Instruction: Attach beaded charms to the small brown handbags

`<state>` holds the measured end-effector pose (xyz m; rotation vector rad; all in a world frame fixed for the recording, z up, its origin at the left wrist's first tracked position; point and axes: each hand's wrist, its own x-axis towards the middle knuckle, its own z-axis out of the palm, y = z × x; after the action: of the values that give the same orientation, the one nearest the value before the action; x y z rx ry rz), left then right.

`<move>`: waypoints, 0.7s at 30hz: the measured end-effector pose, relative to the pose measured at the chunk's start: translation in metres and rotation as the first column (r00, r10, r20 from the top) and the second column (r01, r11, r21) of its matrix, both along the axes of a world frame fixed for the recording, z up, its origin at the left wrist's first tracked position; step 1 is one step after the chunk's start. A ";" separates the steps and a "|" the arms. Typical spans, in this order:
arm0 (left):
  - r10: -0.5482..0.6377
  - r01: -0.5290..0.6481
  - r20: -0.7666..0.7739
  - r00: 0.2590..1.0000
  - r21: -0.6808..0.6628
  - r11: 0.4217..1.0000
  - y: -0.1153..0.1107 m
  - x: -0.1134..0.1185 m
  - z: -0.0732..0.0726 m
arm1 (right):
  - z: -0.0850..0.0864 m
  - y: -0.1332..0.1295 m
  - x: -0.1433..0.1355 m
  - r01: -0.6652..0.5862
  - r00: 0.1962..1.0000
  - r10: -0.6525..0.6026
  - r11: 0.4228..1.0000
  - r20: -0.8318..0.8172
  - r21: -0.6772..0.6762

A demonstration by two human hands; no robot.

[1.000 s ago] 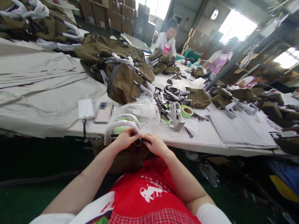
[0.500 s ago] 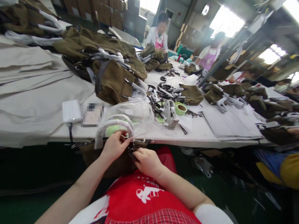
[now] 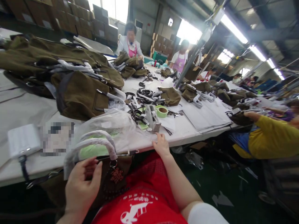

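A brown handbag (image 3: 126, 163) hangs at the table's front edge, its upright handles (image 3: 99, 140) covered in pale wrapping. From a ring at the handle's base dangles a reddish openwork charm (image 3: 116, 175). My left hand (image 3: 83, 182) is at the front of the bag, below the handles. Its fingers are loosely bent, the thumb stands apart, and nothing shows between them. My right hand (image 3: 162, 145) reaches over the table edge with fingers stretched out, just in front of a grey metal tape dispenser (image 3: 152, 119). Behind that dispenser is a roll of green tape (image 3: 162, 112).
Brown handbags (image 3: 81, 93) are piled at the left. Clear plastic (image 3: 109, 124) lies behind the handles. Dark straps and chains (image 3: 146, 95) cover the middle. A white box (image 3: 23, 140) with a cable sits at left. A co-worker in a yellow sleeve (image 3: 273, 137) is at right.
My right hand has left the charm and moved right and forward to the dispenser. My left hand has come away from the handle and loosened. The view has swung right.
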<state>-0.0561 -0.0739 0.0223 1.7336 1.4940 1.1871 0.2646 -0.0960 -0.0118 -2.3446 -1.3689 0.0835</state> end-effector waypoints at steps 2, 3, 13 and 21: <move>-0.058 0.061 -0.023 0.998 0.126 0.990 -0.010 0.012 0.003 | -0.010 0.001 0.012 0.027 1.000 -0.028 0.999 -0.012 -0.044; -0.117 0.122 -0.037 0.992 0.178 0.977 -0.014 0.018 0.005 | -0.014 0.001 0.017 0.022 0.999 -0.023 0.999 -0.033 -0.044; -0.486 0.500 -0.122 0.866 0.165 0.850 -0.026 0.059 0.009 | -0.001 -0.042 0.052 0.163 0.986 -0.161 0.986 -0.051 0.024; -0.583 0.679 -0.492 0.647 0.022 0.734 -0.009 0.124 -0.007 | -0.047 -0.050 0.040 0.103 0.925 -0.042 0.984 -0.378 0.144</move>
<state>0.0679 -0.0831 0.0153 2.5271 0.8212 0.5793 0.3042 -0.1459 -0.0584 -2.1055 -1.0592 0.3656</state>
